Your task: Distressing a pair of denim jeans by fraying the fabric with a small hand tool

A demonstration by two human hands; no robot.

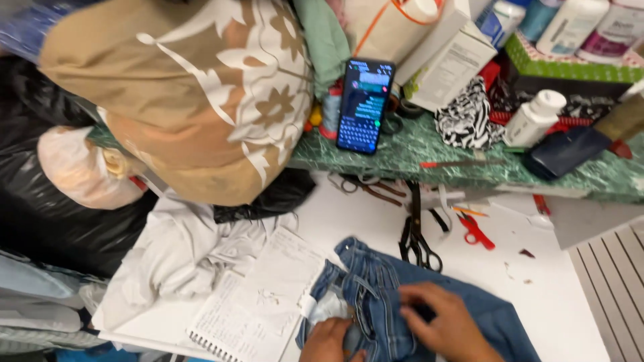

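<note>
At the tabletop's (570, 295) near edge lay the blue jeans (402, 302). The left hand (329, 340) pinched their waistband; the right hand (446, 325) pressed on them, fingers curled, beside black scissors (417, 241).

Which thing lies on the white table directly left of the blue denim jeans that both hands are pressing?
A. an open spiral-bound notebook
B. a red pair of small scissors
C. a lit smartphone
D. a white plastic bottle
A: the open spiral-bound notebook lies against the left edge of the blue denim jeans, under the left hand and right hand.
</note>
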